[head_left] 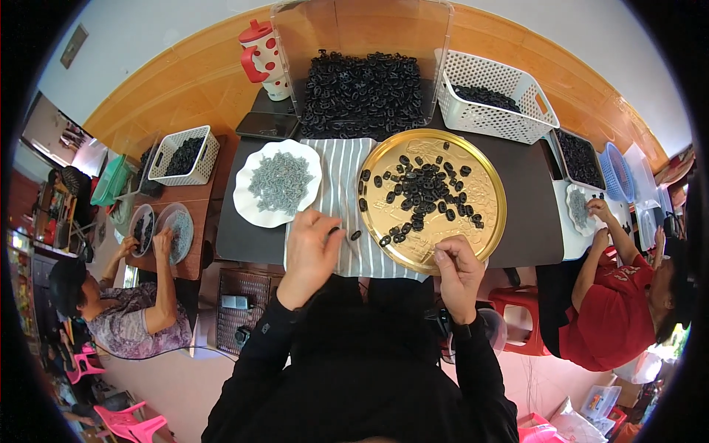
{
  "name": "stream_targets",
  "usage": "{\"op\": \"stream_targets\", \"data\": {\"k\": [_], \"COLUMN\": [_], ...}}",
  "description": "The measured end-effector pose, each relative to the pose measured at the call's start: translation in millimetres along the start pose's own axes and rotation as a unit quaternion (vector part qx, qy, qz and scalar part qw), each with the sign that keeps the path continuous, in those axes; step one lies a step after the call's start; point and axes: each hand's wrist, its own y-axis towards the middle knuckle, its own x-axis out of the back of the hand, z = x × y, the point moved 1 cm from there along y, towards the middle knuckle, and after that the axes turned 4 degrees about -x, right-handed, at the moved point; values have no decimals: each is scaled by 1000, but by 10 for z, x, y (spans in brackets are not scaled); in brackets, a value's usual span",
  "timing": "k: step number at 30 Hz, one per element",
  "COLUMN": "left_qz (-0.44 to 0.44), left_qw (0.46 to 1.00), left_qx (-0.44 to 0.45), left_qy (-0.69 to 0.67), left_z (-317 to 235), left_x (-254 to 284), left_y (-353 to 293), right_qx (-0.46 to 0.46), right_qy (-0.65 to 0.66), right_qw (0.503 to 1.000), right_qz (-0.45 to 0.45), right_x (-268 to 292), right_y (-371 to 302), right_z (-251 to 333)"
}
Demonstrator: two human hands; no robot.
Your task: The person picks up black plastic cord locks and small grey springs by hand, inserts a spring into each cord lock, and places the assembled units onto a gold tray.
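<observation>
The black oval (356, 235) just right of the left hand's (310, 251) fingertips, narrowed on another piece (334, 229), looks light, stiff, best pinched by its edges; whether the right hand's (461, 271) narrow pinch holds anything, I cannot tell

Before us on table (524, 244): plate (244, 189) of pieces (281, 183) left, tray (481, 177) of parts (421, 193) right, cloth (343, 170) between. Behind: bin (377, 26) of parts, tumbler (275, 66) left, basket (493, 127) right. Our left hand (312, 253) over cloth, right hand (460, 271) over tray's near edge.

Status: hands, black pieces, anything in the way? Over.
Left hand over striped cloth, beside loose black piece; right hand over near edge of gold tray; holds unclear. More black pieces on tray. Nothing visibly blocking.
</observation>
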Motion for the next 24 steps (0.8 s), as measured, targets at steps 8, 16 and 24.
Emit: {"op": "stream_targets", "data": {"k": [8, 16, 24], "left_qz": [47, 63, 157], "left_qw": [998, 992, 974], "left_qx": [-25, -106, -156], "left_qy": [30, -22, 54], "left_z": [-58, -383, -459], "left_x": [-192, -239, -632], "left_y": [-74, 329, 635], "right_qx": [-16, -39, -18], "right_qy": [2, -2, 2], "right_qw": [1000, 999, 999], "right_qz": [-6, -24, -30], "right_x": [-16, 24, 56], "right_y": [2, -29, -51], "right_z": [13, -28, -127]}}
